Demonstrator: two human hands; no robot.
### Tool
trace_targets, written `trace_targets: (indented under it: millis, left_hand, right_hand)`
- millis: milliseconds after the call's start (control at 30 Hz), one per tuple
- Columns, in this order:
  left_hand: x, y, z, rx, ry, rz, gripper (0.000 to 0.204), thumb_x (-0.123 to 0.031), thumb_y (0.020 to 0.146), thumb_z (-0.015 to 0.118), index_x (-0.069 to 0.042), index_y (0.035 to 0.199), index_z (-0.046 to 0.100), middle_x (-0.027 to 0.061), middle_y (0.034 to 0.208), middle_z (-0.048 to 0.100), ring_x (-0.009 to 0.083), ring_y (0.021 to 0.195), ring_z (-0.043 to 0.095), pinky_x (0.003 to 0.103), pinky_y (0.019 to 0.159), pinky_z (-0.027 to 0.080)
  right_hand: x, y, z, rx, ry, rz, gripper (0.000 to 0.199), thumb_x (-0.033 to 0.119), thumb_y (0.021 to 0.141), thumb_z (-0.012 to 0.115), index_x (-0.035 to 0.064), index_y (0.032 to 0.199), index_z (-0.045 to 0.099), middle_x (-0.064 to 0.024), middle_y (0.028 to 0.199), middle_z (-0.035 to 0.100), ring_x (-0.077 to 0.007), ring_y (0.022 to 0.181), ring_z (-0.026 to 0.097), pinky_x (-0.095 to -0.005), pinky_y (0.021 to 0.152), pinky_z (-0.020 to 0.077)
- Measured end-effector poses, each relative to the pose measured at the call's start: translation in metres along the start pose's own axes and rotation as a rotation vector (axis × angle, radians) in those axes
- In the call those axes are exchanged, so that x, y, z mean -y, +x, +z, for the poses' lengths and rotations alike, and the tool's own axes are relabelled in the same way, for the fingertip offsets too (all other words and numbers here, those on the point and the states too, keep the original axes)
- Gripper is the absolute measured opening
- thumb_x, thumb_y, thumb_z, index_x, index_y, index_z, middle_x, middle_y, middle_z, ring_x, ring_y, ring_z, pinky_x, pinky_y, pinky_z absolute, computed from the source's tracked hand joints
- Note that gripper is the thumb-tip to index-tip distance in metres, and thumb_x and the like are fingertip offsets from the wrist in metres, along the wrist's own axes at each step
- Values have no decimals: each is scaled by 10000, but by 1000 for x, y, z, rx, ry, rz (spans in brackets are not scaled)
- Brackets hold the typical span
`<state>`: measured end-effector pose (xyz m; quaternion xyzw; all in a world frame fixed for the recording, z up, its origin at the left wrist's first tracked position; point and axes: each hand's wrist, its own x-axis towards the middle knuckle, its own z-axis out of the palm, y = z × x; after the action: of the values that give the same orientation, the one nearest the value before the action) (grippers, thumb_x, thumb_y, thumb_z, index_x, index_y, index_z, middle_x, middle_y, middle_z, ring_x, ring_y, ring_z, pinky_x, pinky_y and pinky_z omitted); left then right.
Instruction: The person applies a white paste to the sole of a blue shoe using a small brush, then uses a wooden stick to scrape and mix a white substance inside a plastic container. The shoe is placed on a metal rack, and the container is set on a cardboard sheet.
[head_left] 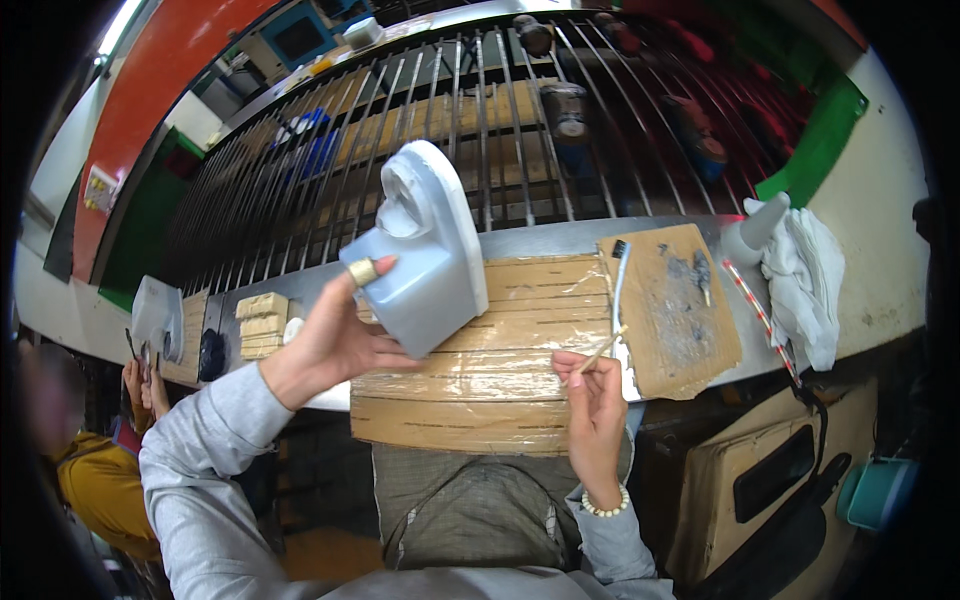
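Left hand (325, 350) grips pale plastic housing (425, 285) between thumb and fingers; likely light, stiff, slippery: best held by boxy end. Right hand (597, 405), opposite, pinches thin stick (602, 350).

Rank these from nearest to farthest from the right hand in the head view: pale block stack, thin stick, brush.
Measured from the right hand:
1. Thin stick: held in the fingers.
2. Brush: just beyond the hand, by the cardboard.
3. Pale block stack: far to the left.
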<state>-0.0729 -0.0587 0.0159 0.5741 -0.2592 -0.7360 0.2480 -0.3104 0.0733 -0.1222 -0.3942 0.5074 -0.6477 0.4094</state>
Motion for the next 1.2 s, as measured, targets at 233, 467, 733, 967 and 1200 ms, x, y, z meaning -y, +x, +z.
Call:
trace_targets:
  millis: [233,467,733,967,1200]
  left_hand:
    - [35,-14,-4,77,-92,-51,706,-303,979,656,-32,1515,285,230,1395,483,427,1286,540,522,1117,471]
    - [2,-58,-29,-11,351,448,568,-182,899,683,-51,1420,497,100,1348,582,215,1214,582,388,1093,423]
    - [-51,-62,-24,-184,1287,1399,320,-185,844,785,-30,1117,727,133,1166,691,289,1181,600,408,1014,448]
    - [-12,34,-66,377,986,1027,1695,-477,446,1019,-98,1612,-152,312,1643,136,408,1532,190,520,1259,145]
    - [36,43,-42,221,667,1000,1487,-296,513,985,-15,1624,38,281,1615,224,394,1460,367,513,1227,267]
  right_hand:
    - [5,-5,2,80,-109,59,59,-6,1014,549,-26,1070,546,-189,1205,665,-226,1114,669,-350,1002,516]
    - [18,5,15,79,114,94,265,-116,937,572,-15,1175,514,-178,1219,656,-175,1038,678,-314,947,538]
    - [47,21,33,186,-1,38,356,-58,978,468,-19,1326,535,-105,1074,689,-100,828,565,-248,793,480]
    - [96,30,11,159,-360,-114,301,20,1007,546,-13,1281,666,-122,1068,637,-156,841,553,-270,795,458]
    - [133,35,-6,90,-566,-202,354,-82,916,572,15,1224,717,-92,1044,556,-143,838,522,-245,711,407]
